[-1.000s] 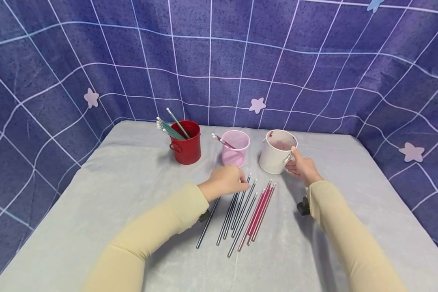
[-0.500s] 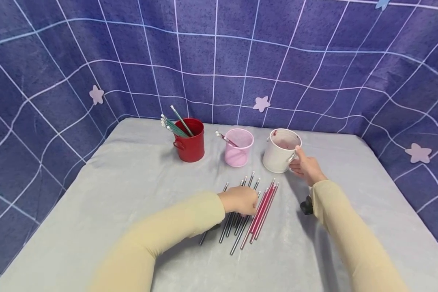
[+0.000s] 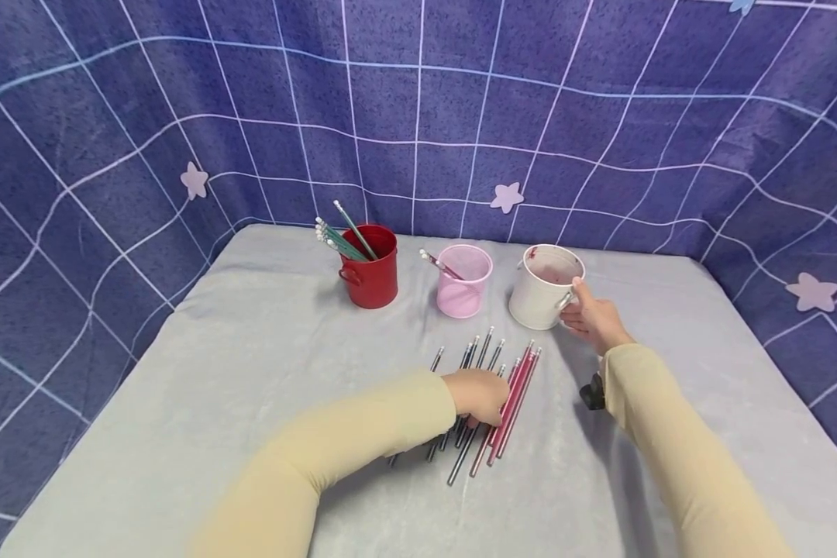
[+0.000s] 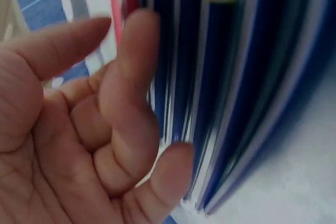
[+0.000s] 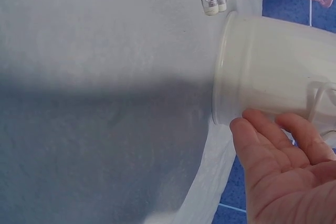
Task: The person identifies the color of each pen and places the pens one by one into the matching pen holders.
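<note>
My left hand point(image 3: 480, 394) is over the loose pencils, where the dark blue pencils point(image 4: 214, 30) meet the pinkish-red pencils point(image 3: 521, 397). In the left wrist view its thumb and index finger are apart beside the red pencils, the other fingers are loosely bent, and no pencil shows between them. The pencils' middles are partly hidden under this hand in the head view. At the right, my right hand point(image 3: 595, 319) touches the side of a white bucket point(image 3: 533, 302), thumb by the rim. Its fingertips rest against the bucket's wall in the right wrist view.
A red bucket point(image 3: 373, 287) at the back left holds several green pencils point(image 3: 345, 246). Between the buckets stands a pink mesh cup point(image 3: 460, 298) with a few dark red pencils leaning in it. A grey cloth point(image 3: 251, 403) covers the table; a blue curtain point(image 3: 390, 93) hangs behind.
My left hand has moved from the upper ends of the blue pencils down and right, to beside the red ones. The right hand stays at the white bucket. The head view has shifted slightly.
</note>
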`<state>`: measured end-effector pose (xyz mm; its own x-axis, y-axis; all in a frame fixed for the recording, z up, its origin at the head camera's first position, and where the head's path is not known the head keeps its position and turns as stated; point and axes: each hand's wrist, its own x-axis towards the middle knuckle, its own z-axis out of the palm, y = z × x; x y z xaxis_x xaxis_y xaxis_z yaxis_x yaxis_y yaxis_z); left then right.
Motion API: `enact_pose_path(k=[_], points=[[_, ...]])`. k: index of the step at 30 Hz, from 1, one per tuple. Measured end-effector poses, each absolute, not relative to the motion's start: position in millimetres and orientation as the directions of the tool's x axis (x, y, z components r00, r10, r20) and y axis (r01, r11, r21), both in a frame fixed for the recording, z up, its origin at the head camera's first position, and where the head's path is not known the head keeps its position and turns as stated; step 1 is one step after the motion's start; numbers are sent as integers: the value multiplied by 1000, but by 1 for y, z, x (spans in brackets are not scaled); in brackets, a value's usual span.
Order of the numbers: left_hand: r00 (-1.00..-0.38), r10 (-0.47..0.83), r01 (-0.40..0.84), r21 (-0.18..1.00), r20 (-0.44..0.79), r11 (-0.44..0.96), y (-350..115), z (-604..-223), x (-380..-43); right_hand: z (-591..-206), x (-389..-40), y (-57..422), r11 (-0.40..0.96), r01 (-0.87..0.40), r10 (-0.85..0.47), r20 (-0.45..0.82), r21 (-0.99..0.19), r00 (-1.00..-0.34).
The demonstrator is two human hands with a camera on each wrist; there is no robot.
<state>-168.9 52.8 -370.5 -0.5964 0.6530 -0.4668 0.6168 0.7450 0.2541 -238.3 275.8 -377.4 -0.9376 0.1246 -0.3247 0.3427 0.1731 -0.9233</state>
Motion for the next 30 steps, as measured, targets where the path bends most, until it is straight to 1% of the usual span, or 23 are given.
enact_pose_path(k=[3,4,9,12,16,19,23,30], points=[[-621,631,607,222,-465,763,59,-373,-169,-382,-242,281,159,335,120,-318,-929,-940],[-630,623,602,215,-464,769,61,-373,-169,-386,-244,285,127,324,105,-312,-937,-944],[-650,603,576,218,-463,788,64,-375,-175,-386,-244,284,109,331,102,-321,-937,-942],[-667,595,547,246,-449,800,63,-380,-178,-372,-235,272,132,349,125,-333,-928,-934],[-696,578,499,291,-427,816,61,-386,-177,-372,-235,272,139,348,132,-331,-927,-934],[-696,573,465,337,-432,819,58,-388,-177,-379,-240,275,148,341,138,-322,-928,-937],[-687,571,423,391,-450,817,55,-391,-179,-378,-240,275,148,338,128,-321,-929,-938],[-676,588,451,383,-444,806,53,-389,-177,-378,-239,275,150,348,124,-332,-926,-935]])
